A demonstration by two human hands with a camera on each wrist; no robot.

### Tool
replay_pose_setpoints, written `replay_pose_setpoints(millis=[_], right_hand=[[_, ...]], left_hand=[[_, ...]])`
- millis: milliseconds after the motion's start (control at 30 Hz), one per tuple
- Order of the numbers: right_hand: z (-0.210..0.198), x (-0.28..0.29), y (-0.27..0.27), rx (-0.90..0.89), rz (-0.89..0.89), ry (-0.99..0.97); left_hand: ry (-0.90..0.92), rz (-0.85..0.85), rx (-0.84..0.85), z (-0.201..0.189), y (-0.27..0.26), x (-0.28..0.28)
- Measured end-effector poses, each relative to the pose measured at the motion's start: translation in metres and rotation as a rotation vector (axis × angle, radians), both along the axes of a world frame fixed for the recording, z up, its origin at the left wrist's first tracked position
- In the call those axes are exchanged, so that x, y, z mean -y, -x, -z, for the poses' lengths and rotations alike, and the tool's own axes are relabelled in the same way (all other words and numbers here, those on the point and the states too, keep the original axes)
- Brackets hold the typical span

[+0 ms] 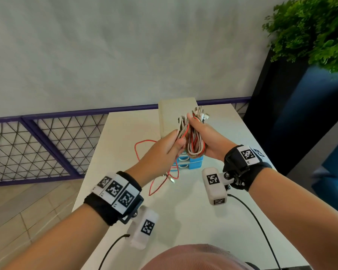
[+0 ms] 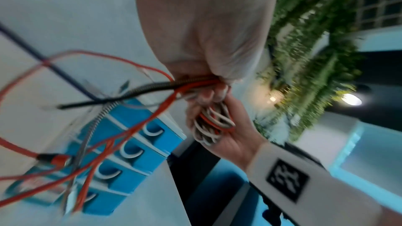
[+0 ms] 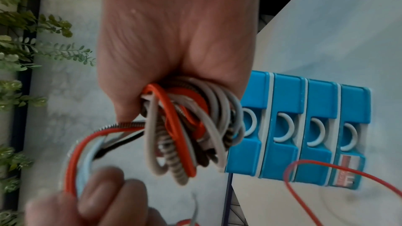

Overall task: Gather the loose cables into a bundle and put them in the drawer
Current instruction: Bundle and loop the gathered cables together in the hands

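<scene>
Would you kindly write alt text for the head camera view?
Above a white table, the right hand grips a looped bundle of red, white and braided cables while the left hand pinches its trailing strands. A loose red cable hangs down beside blue plastic drawers.

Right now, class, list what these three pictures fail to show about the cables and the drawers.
- Cable count: the bundle is tangled in the right hand.
- Drawer unit: in the head view both hands cover most of it.
- Trailing red cable: motion-blurred in the left wrist view.
- Left hand fingers: hidden behind cables.
</scene>
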State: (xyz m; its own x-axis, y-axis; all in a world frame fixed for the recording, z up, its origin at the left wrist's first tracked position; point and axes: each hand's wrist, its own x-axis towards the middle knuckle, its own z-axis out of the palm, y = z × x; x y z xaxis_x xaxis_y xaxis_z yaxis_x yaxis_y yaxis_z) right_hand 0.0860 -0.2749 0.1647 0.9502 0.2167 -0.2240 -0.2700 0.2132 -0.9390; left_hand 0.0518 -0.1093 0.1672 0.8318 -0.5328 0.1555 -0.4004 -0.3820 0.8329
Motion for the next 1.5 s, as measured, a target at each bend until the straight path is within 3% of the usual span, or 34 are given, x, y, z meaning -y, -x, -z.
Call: replay_pose_setpoints(millis=[167, 500, 667, 867, 1133, 1267, 1500], right_hand=[[-0.004, -0.007, 0.004, -0.114, -0.024, -0.179], [-0.006, -0.016, 0.004, -0.082, -0.086, -0.179], [-0.001, -0.019, 0.002, -0.052, -0.054, 0.001], [0.004, -0.023, -0.001, 0.013, 0.145, 0.253], [0.000, -0.021, -0.008, 0.085, 0.229, 0.239], [-0.002, -0.017, -0.014, 0.059, 0.286, 0.131], [-0.015, -0.023, -0.005, -0.016, 0.169, -0.232]], left_hand=[[-0.405, -0.114, 0.303, -0.012, 0.004, 0.009], [-0.796, -0.157, 0.447, -0.027, 0.005, 0.015], [-0.901, -0.163, 0.453, -0.032, 0.008, 0.021], [-0.997, -0.159, 0.477, -0.024, 0.005, 0.024], [-0.768, -0.080, 0.171, -0.013, -0.002, 0.021], [-0.563, 0.027, -0.065, -0.006, 0.006, 0.013], [-0.455, 0.001, -0.126, 0.015, 0.011, 0.017]])
